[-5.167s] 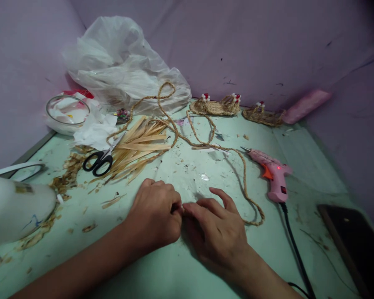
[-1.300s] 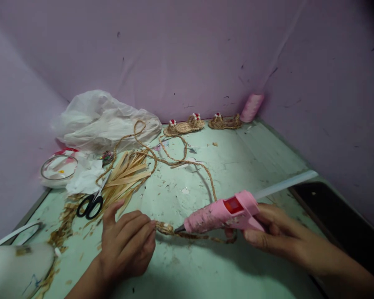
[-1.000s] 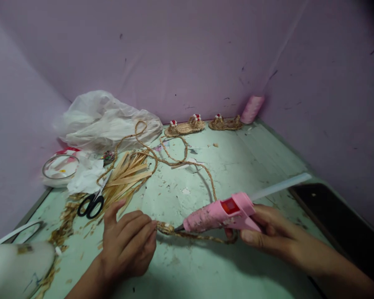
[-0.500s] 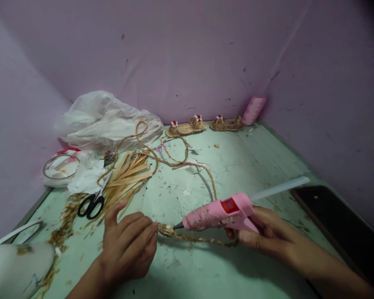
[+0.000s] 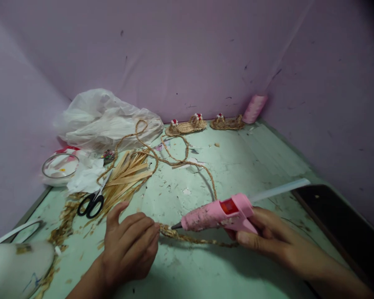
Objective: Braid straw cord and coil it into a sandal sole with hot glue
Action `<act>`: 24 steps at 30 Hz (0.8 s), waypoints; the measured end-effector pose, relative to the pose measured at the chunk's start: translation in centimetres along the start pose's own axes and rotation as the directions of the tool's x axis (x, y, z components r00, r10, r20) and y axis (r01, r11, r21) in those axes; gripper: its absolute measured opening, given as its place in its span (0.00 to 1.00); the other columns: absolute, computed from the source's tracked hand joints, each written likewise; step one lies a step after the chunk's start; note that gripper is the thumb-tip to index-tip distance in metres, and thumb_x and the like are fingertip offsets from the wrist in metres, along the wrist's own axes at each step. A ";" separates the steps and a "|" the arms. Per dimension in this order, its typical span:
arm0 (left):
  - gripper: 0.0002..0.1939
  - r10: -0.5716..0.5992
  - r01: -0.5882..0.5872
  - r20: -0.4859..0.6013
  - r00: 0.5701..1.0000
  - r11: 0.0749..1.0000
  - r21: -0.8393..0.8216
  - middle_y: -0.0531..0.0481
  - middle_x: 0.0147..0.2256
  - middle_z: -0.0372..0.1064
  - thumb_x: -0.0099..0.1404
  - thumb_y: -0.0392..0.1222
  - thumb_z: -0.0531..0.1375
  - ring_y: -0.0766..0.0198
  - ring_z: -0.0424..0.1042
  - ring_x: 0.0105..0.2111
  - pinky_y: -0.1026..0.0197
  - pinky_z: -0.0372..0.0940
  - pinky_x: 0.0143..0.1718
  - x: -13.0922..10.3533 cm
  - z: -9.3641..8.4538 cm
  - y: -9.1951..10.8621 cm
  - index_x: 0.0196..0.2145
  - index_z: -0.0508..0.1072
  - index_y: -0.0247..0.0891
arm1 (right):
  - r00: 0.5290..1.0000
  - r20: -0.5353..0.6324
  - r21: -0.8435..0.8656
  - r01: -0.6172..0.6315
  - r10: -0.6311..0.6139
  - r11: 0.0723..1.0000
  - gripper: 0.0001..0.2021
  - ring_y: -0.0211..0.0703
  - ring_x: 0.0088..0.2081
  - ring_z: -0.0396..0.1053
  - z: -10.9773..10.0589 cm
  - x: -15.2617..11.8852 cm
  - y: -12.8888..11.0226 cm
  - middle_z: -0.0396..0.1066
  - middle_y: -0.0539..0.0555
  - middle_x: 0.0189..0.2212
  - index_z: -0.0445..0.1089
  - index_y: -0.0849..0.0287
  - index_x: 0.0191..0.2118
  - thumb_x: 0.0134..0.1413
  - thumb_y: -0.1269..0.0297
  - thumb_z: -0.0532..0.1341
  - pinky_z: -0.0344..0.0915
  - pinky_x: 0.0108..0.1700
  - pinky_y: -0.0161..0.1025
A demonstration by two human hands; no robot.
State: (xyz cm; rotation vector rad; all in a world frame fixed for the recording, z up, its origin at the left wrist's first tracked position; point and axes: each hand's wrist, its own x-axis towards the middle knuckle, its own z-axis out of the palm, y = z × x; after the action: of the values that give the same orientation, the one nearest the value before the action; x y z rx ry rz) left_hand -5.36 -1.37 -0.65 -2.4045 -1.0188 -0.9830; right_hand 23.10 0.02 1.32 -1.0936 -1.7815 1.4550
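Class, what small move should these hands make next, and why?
Probably a light squeeze of the glue gun, putting a little glue on the braided rope. The left hand holds the rope's thickened part, the right hand grips the gun with its nozzle right by that part, and a glue stick juts from the back. Whether glue is already out, I cannot tell.

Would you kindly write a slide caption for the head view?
Left hand holds braided cord; right hand points a pink glue gun at it.
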 end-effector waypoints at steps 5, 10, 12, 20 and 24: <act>0.07 0.019 -0.020 -0.024 1.000 0.999 -0.034 0.52 0.24 0.72 0.51 0.28 0.62 0.65 0.71 0.25 0.43 0.56 0.52 -0.2 0.1 0.0 0.29 0.71 0.35 | 0.998 0.012 0.056 -0.062 0.062 0.996 0.09 0.41 0.29 0.66 0.2 0.3 -0.2 0.70 0.50 0.28 0.73 0.56 0.35 0.52 0.58 0.60 0.65 0.31 0.35; 0.07 0.013 -0.013 -0.001 1.000 0.999 -0.030 0.53 0.24 0.72 0.52 0.28 0.62 0.66 0.71 0.25 0.42 0.55 0.53 -0.2 0.2 0.1 0.29 0.71 0.36 | 0.999 0.047 0.079 -0.018 0.015 0.997 0.11 0.41 0.30 0.66 0.2 0.3 -0.4 0.70 0.51 0.30 0.74 0.55 0.38 0.54 0.57 0.59 0.64 0.32 0.35; 0.07 0.004 -0.004 -0.007 1.000 0.999 -0.041 0.53 0.24 0.72 0.52 0.28 0.62 0.66 0.71 0.25 0.42 0.55 0.53 -0.2 0.2 0.1 0.29 0.71 0.36 | 0.998 0.057 0.079 -0.016 0.012 0.997 0.11 0.41 0.30 0.66 0.2 0.3 -0.4 0.71 0.51 0.30 0.74 0.55 0.39 0.54 0.57 0.59 0.64 0.33 0.35; 0.06 0.008 -0.008 0.027 1.000 0.999 -0.032 0.53 0.24 0.72 0.53 0.29 0.61 0.65 0.71 0.25 0.41 0.54 0.53 -0.4 0.1 0.1 0.31 0.72 0.36 | 1.000 0.029 0.089 -0.014 0.012 0.996 0.09 0.39 0.28 0.65 0.5 0.2 0.1 0.70 0.49 0.28 0.74 0.54 0.37 0.54 0.59 0.59 0.62 0.29 0.33; 0.07 0.016 -0.015 0.022 1.000 0.999 -0.036 0.52 0.24 0.72 0.53 0.28 0.61 0.65 0.71 0.26 0.41 0.54 0.53 -0.3 0.1 0.1 0.31 0.71 0.35 | 1.000 0.031 0.093 -0.002 -0.001 0.996 0.10 0.40 0.29 0.66 0.5 0.3 0.1 0.71 0.50 0.29 0.74 0.53 0.38 0.53 0.59 0.59 0.63 0.30 0.34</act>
State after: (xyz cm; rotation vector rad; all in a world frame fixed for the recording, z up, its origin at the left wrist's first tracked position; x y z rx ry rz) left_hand -5.34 -1.54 -0.97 -2.4540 -0.9965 -0.9800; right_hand 22.56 0.01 1.10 -1.0295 -1.7162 1.5467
